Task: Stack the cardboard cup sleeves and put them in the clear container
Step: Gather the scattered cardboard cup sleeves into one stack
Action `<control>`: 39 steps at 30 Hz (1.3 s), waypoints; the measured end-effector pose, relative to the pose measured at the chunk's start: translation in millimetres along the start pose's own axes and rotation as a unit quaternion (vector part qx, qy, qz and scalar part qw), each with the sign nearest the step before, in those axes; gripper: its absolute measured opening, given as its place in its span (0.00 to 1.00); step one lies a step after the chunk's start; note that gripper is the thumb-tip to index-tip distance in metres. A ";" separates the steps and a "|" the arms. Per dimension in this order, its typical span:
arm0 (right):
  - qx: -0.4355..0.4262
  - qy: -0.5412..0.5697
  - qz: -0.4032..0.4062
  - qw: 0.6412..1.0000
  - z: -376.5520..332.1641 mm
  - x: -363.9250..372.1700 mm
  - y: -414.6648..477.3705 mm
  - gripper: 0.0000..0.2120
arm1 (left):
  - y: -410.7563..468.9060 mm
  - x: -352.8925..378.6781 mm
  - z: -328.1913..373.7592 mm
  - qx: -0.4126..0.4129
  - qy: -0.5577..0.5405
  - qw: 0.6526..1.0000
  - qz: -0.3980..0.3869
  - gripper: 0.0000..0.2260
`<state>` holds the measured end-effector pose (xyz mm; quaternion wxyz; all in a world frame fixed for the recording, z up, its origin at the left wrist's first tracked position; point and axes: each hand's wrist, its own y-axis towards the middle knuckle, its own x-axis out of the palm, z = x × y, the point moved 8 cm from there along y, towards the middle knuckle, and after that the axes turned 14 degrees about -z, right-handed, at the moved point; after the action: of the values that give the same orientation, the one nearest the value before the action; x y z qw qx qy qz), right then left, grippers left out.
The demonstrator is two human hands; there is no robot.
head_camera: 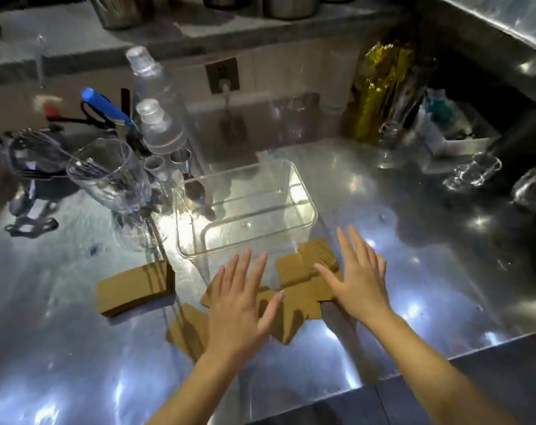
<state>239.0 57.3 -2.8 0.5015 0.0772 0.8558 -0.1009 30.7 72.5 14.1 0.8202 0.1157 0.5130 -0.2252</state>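
A clear rectangular container (303, 191) stands empty on the steel counter. Brown cardboard cup sleeves (294, 273) lie scattered flat just in front of it, overlapping one another. A neat stack of sleeves (131, 288) sits apart to the left. My left hand (240, 305) hovers flat over the scattered sleeves, fingers spread, holding nothing. My right hand (360, 279) is spread the same way over the right side of the pile, covering part of it.
Left of the container stand a glass pitcher with a whisk (110, 176), plastic bottles (159, 130), metal jiggers (180, 161) and scissors (104, 108). A gold foil bag (380, 87) and small glasses (475, 173) are at the right. The counter's front edge (444, 360) runs under my right forearm.
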 end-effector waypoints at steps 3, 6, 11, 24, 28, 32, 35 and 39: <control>0.067 -0.003 -0.047 0.997 15.1 23.4 -0.3 0.38 | 2.5 24.9 -2.9 -0.006 0.046 0.997 -0.054 0.29; 0.093 -0.011 -0.079 0.992 17.7 40.7 -5.1 0.38 | 1.7 48.5 -14.6 -0.011 0.088 0.990 -0.113 0.29; 0.099 -0.029 -0.087 0.991 13.3 44.6 -7.0 0.32 | 0.0 59.1 -26.9 -0.014 0.088 0.987 -0.133 0.29; 0.196 0.059 -0.078 0.976 26.4 30.6 -11.4 0.33 | 9.1 30.3 -2.9 -0.039 -0.290 0.952 -0.087 0.12; 0.154 0.230 -0.083 0.957 10.0 29.6 -24.6 0.29 | 13.2 47.0 0.3 -0.136 -0.583 0.787 -0.146 0.15; 0.087 0.307 -0.107 0.942 -30.6 37.8 -41.3 0.27 | 14.6 60.6 15.2 -0.147 -0.755 0.609 -0.194 0.17; 0.043 0.319 -0.120 0.939 -57.9 49.5 -50.9 0.24 | 10.6 66.0 15.4 -0.166 -0.843 0.478 -0.183 0.14; 0.004 0.317 -0.165 0.934 -75.7 60.2 -51.7 0.19 | 4.5 68.7 -5.3 -0.197 -0.877 0.419 -0.125 0.13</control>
<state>133.9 28.1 -14.4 0.1805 -0.0353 0.9705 -0.1557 54.3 61.4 -49.9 0.7884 -0.3754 -0.4456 -0.1974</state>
